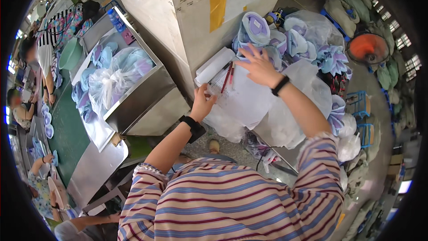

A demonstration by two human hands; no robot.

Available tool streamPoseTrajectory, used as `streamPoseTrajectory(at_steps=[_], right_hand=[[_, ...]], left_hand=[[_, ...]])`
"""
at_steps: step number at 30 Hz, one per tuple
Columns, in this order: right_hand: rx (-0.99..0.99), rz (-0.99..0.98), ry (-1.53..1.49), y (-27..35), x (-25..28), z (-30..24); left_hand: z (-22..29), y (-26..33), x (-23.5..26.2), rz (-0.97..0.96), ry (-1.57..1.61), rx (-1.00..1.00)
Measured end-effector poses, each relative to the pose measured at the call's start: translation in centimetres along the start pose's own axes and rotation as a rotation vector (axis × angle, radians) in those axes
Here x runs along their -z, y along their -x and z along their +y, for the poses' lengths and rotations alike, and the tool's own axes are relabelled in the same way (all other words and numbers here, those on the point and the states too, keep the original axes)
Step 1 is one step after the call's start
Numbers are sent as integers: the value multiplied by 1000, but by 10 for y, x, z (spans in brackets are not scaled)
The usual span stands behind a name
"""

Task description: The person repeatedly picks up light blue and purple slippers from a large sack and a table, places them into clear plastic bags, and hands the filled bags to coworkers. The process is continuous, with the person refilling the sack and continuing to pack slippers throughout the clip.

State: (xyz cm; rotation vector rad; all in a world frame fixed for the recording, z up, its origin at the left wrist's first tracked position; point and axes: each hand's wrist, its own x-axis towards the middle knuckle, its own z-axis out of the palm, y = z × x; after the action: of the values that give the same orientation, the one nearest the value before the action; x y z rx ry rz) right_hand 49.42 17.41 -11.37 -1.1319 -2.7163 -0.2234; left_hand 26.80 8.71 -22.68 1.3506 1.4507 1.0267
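White paper sheets (249,100) with some writing lie on the work surface in front of me. My right hand (261,69) is over their upper right part, fingers spread, nothing held. Just beyond its fingertips are light blue and lavender cup-shaped fabric pieces (255,26). At the papers' left edge my left hand (203,103) has its fingers curled together; whether a paper edge is between them is hidden. Two red pens (226,78) rest on the sheets between my hands. Beside them lies a rolled white sheet (215,65).
A large pale box (196,18) with yellow tape stands ahead. Clear plastic bags (296,102) lie to the right, near a floor fan (368,48). On the left, a metal-sided bin (138,89) holds bagged blue pieces by a green table (67,129), where other people work.
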Motion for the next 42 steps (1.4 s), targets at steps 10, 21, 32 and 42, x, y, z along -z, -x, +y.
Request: streamPoseTrajectory(at_steps=[10,21,32,42], right_hand=[[-86,-211,176,-35,-62,66],[120,16,-311,-50,72,-39],[103,-136,-70,-87,226,-147],[-589,-623,-582,81,175,-166]], left_hand=[[1,-13,20,-1,-39,-141],[37,33,324,745,-514,-343],[-56,-18,405,-21,-867,-177],[-45,-19,391,100,-612,-326]])
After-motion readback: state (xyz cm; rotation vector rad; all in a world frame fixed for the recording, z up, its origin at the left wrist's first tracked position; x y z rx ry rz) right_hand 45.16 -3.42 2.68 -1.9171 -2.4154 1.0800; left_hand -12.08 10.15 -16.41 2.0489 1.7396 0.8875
